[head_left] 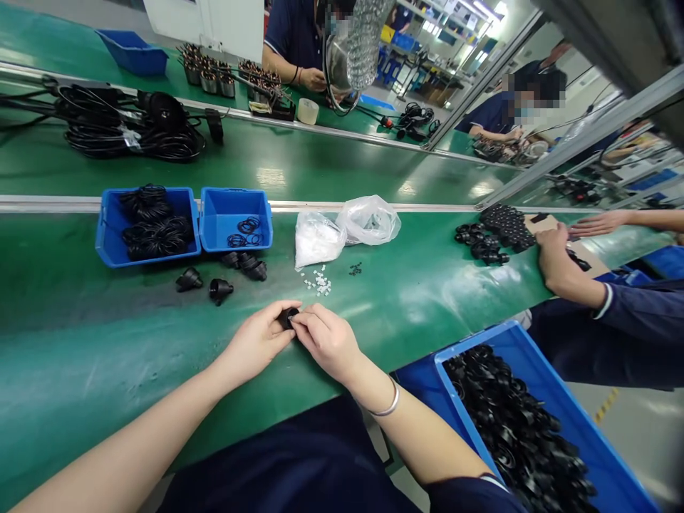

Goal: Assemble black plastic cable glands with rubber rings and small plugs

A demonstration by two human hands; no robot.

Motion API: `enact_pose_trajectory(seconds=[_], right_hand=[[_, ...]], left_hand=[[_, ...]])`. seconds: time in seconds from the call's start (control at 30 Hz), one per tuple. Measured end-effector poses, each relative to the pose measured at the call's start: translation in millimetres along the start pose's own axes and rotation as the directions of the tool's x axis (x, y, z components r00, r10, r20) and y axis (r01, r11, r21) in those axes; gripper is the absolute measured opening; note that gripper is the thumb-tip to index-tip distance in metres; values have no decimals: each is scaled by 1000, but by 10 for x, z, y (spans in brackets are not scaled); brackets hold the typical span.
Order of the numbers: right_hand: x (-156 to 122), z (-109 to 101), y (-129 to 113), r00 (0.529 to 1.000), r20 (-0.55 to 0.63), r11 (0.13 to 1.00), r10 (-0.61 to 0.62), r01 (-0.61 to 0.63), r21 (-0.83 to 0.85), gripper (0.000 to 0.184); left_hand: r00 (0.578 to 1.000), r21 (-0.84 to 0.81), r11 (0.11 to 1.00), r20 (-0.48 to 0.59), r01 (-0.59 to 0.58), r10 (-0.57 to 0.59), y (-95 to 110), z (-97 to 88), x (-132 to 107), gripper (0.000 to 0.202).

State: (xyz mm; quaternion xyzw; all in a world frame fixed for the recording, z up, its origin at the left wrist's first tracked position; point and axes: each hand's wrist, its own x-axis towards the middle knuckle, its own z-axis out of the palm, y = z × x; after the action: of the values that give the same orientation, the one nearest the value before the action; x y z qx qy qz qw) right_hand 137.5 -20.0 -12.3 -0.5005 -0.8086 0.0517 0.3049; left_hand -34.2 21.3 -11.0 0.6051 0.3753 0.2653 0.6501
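Between thumb and fingers, my left hand (256,342) grips a black plastic cap-shaped part (287,318), its hollow mouth turned toward my right hand. The fingertips of my right hand (325,340) are pinched together at that mouth; whatever they hold is too small or hidden to make out. Several similar black parts (220,290) lie on the green bench beyond my left hand. Small white pieces (320,283) are scattered just past my hands, with tiny black pieces (355,268) to their right.
Two blue bins (235,246) hold black rings. Clear plastic bags (320,239), one with white pieces, stand beside them. A large blue crate (449,356) of black parts is at my right. A co-worker's hands (556,256) work near black parts (505,226); coiled cables (133,128) lie behind.
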Motion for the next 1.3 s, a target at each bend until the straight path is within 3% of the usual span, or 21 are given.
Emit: enact_pose_trajectory(seconds=[0.33,0.53,0.77,0.83,0.9,1.0,1.07,1.13,1.2,1.3], right_hand=[[29,-31,-62,996,-9,987,-89,87,-135,18],[9,-5,25,987,-29,980,-158,154,-127,13],[12,-1,1,994,47,987,-103,108,-123,14],[11,-34,-7,990,80,986,-112,121,-115,15],[2,-98,50,991,70,992,-111,115,-46,15],[-36,-255,311,992,-85,994,97,-93,48,14],[-69,-379,567,929,-200,949,311,-314,15,13],[-86,-479,812,868,-234,887,437,-460,-49,14],[-71,-529,982,847,-204,852,490,-515,-93,11],[3,-512,1070,853,-175,846,492,-516,-137,10]], left_hand=[[999,76,996,3,-41,41,-14,8,7,44],[998,84,994,27,-65,63,-25,12,8,42],[993,336,935,2,-114,121,8,0,-25,39],[994,320,942,5,-102,106,4,11,-27,39],[998,195,979,18,-62,60,-1,36,-21,40],[998,-80,996,55,48,-44,15,86,-10,40],[994,-165,982,69,95,-84,43,111,-7,37],[992,-184,976,76,113,-101,67,119,-7,36],[990,-186,975,87,122,-107,74,113,-7,33],[989,-176,977,102,121,-104,61,92,-10,32]])
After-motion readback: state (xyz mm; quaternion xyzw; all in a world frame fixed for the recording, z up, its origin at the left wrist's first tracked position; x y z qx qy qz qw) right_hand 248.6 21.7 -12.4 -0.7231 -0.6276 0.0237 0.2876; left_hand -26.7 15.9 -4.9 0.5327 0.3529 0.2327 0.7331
